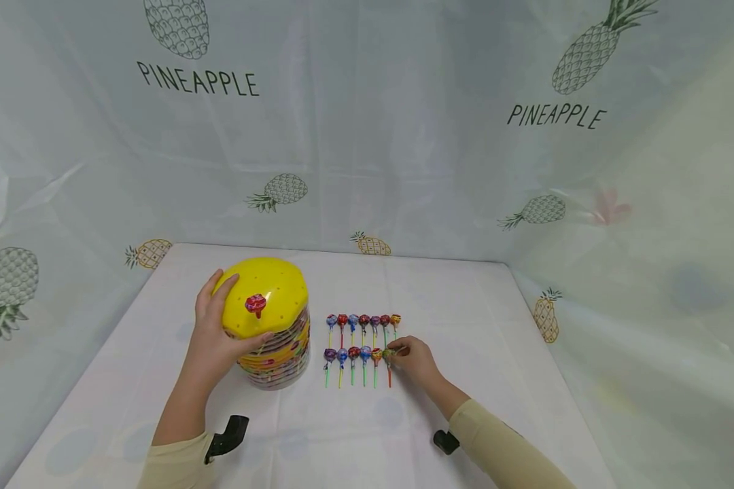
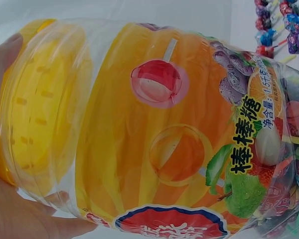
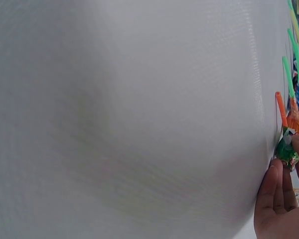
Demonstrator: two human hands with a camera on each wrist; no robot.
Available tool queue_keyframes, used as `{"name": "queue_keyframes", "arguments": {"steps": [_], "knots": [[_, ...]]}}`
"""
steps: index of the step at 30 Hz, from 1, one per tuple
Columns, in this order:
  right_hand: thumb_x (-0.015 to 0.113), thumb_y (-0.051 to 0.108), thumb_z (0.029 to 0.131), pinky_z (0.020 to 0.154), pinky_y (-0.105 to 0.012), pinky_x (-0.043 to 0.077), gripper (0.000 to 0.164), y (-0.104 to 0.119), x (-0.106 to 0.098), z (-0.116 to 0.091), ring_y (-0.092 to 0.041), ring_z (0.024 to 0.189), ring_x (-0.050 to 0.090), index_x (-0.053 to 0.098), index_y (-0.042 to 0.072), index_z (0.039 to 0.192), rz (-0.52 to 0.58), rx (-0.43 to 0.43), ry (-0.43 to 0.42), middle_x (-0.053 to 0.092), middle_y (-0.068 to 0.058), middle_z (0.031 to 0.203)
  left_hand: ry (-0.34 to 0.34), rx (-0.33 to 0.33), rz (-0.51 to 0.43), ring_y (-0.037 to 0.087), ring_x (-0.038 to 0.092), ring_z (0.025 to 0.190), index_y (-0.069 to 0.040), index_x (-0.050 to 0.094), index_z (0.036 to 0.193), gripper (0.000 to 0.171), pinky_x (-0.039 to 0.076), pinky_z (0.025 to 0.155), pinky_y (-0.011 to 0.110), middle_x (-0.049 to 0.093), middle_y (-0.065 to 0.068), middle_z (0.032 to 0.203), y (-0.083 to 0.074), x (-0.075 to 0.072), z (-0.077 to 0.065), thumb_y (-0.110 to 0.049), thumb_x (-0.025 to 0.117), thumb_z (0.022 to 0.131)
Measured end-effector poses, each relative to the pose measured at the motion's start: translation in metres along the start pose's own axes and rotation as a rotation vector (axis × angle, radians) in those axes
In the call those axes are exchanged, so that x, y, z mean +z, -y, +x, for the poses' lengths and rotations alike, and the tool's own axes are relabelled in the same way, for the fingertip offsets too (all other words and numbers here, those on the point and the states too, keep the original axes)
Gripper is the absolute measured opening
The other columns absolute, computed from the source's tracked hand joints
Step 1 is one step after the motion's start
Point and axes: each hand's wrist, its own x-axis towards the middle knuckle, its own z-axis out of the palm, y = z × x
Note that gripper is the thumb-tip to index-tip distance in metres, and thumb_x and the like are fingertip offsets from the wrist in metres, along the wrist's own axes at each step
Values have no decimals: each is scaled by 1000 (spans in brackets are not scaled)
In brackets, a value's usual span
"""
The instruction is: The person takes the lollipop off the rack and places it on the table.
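A clear plastic candy jar (image 1: pixel 284 363) stands on the left of the table under a yellow lid (image 1: pixel 275 275). My left hand (image 1: pixel 211 339) grips it near the top, thumb across the front and fingers over the lid's left side. The left wrist view shows the jar's orange label (image 2: pixel 119 124) with fruit pictures and lollipops inside its lower end. A red-wrapped lollipop (image 1: pixel 255 303) shows on the lid. My right hand (image 1: pixel 418 363) pinches the green-wrapped head of a lollipop (image 3: pixel 287 154) with an orange stick, at the right end of the nearer row.
Two rows of lollipops lie side by side right of the jar, a farther row (image 1: pixel 363 320) and a nearer row (image 1: pixel 353 353), sticks toward me. A white cloth (image 1: pixel 318 435) covers the table. Behind rises a pineapple-printed curtain (image 1: pixel 391 136).
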Motion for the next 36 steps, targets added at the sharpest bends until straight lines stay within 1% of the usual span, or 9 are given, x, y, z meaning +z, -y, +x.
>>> {"name": "queue_keyframes", "arguments": {"steps": [6, 12, 16, 19, 23, 26, 29, 33, 36], "knots": [[78, 7, 81, 63, -29, 51, 20, 0, 0, 1, -16, 76, 57, 73, 7, 101, 10, 32, 4, 64, -1, 91, -3, 0, -2, 45, 23, 137, -16, 27, 153, 104, 37, 96, 69, 2, 5, 161, 0, 0, 0, -9, 88, 69], [79, 6, 80, 62, -30, 52, 22, 1, 0, 0, -15, 76, 58, 72, 5, 101, 17, 17, 3, 65, -2, 92, -5, -6, 3, 44, 22, 138, -16, 28, 153, 103, 38, 97, 68, 2, 5, 161, 0, 1, 0, -9, 88, 69], [78, 5, 80, 63, -29, 52, 22, 1, 0, 0, -15, 76, 58, 72, 5, 101, 27, 30, 3, 65, -2, 92, -9, -15, 4, 44, 22, 138, -17, 28, 153, 103, 38, 97, 68, 2, 4, 161, -1, 1, 0, -10, 88, 69], [78, 6, 80, 63, -30, 52, 22, 2, -1, -1, -16, 76, 58, 72, 6, 101, 28, 36, 1, 64, -2, 92, -20, -31, 0, 43, 23, 138, -19, 27, 153, 103, 37, 98, 67, 1, 2, 161, -3, 3, -1, -12, 88, 70], [78, 6, 81, 63, -31, 52, 22, 6, -6, -3, -17, 78, 58, 72, 5, 102, 14, 24, -22, 63, -4, 95, -51, -51, 8, 42, 23, 139, -22, 27, 154, 105, 36, 99, 67, 1, -1, 161, -5, 7, -3, -16, 89, 69], [77, 7, 82, 64, -31, 52, 23, 14, -11, -3, -19, 83, 59, 71, 4, 104, 15, 14, -48, 64, -6, 99, -83, -61, 25, 41, 23, 139, -24, 28, 153, 104, 36, 100, 67, 2, -1, 161, -6, 11, -5, -18, 89, 69], [76, 7, 83, 66, -32, 53, 25, 26, -19, -2, -21, 88, 60, 71, 3, 107, 50, 5, -63, 65, -7, 104, -110, -79, 37, 40, 22, 139, -24, 29, 153, 103, 36, 100, 66, 2, 0, 161, -9, 15, -7, -19, 89, 70], [76, 8, 84, 69, -33, 54, 27, 49, -29, -3, -24, 92, 60, 70, 1, 110, 98, -38, -67, 65, -8, 106, -139, -99, 50, 39, 20, 140, -23, 29, 153, 101, 38, 98, 66, 2, 1, 161, -14, 20, -10, -20, 88, 71], [75, 9, 85, 72, -33, 55, 27, 69, -34, -4, -24, 93, 61, 70, 2, 110, 134, -86, -57, 66, -7, 106, -160, -104, 59, 39, 20, 140, -22, 30, 152, 100, 38, 99, 66, 2, 1, 161, -15, 24, -11, -21, 88, 71]]}}
